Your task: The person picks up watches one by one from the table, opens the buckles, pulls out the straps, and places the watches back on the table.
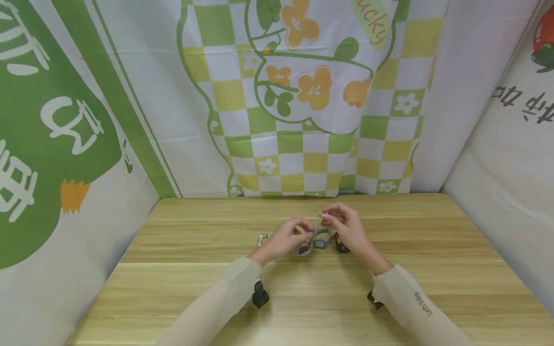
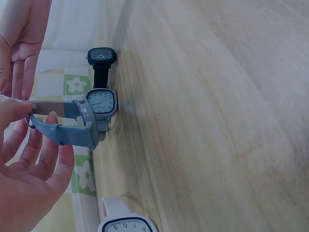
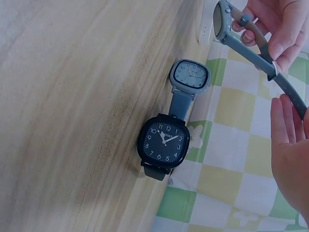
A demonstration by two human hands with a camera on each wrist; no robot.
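Observation:
In the head view my left hand (image 1: 283,239) holds a blue-grey wristwatch (image 1: 304,248) above the table. In the left wrist view, thumb and fingers pinch its strap (image 2: 75,135) near the buckle, the strap bent into a loop. My right hand (image 3: 294,164) pinches the strap's free end, which runs out past the buckle (image 3: 273,72). Below the hands lies a second blue-grey watch (image 3: 190,76), dial up. A black square-cased watch (image 3: 164,142) lies beside it, near my right hand. A white watch (image 2: 128,224) rests on the left side, partly cut off in the left wrist view.
A wooden table (image 1: 320,307) bears the watches. Behind it hangs a checked green-and-yellow cloth (image 1: 290,158), with printed cloths also at the left and right sides. Black wrist-camera mounts (image 1: 260,294) sit under both sleeves, low over the table.

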